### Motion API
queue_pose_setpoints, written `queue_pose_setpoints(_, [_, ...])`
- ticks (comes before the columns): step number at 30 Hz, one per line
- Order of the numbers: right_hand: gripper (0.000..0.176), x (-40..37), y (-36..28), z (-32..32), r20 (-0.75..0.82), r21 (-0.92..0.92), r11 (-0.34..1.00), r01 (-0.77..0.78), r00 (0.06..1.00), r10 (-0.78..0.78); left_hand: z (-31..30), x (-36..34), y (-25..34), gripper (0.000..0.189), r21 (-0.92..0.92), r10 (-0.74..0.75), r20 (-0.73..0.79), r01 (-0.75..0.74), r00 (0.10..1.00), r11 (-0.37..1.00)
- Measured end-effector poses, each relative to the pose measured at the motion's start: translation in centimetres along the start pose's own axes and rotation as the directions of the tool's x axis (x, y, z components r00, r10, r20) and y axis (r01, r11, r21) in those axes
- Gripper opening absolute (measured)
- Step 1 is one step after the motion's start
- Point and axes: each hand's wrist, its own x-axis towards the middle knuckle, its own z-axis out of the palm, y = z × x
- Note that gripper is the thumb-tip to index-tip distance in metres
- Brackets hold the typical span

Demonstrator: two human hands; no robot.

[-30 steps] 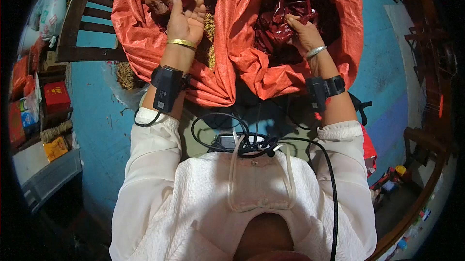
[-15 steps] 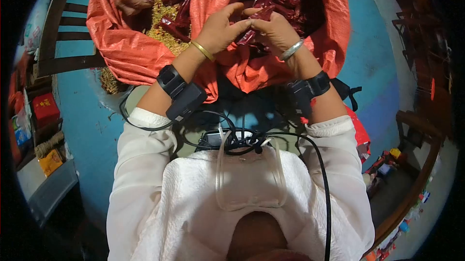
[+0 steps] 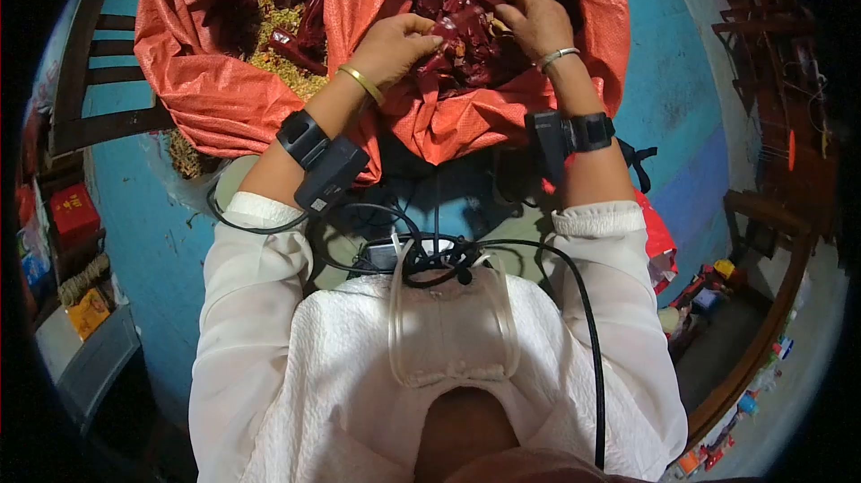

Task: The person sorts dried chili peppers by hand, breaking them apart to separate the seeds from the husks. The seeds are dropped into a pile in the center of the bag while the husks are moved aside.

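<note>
Dark red dried chilies (image 3: 466,30) fill the right-hand orange sack (image 3: 605,43). My left hand (image 3: 395,48), with a gold bangle, is at this sack's left side, thumb and fingers closed round a dark red chili (image 3: 437,60). Over the right part of the chilies, my right hand (image 3: 535,21), with a silver bangle, has its thumb and forefinger curled near a small pale stem; whether it grips anything is hard to make out. The left-hand orange sack (image 3: 193,79) holds yellow seeds (image 3: 291,48) and more red chilies.
A dark wooden chair (image 3: 108,129) stands at the left on the blue floor (image 3: 143,241). Black cables (image 3: 587,304) run from my wrist devices across my lap. A bag of brown bits (image 3: 188,158) lies beside the left sack. Wooden furniture (image 3: 780,322) is at the right.
My hands have moved apart; they were together over a chili. My right hand has shifted right and up, my left slightly left. The other person's hand at the left sack is out of view.
</note>
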Motion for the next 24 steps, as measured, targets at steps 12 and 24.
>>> queue_pose_setpoints(12, [0.035,2.4,2.5,3.8,0.094,-0.286,0.943,-0.170,0.975,0.204,-1.0,0.7,-0.5,0.012,-0.271,-0.004,-0.125,-0.031,0.992,0.962])
queue_pose_setpoints(24, [0.021,1.1,5.2,1.3,-0.066,0.191,0.967,-0.172,0.980,0.187,-0.7,0.8,0.0,0.019,-0.349,0.057,-0.189,-0.121,0.980,0.929])
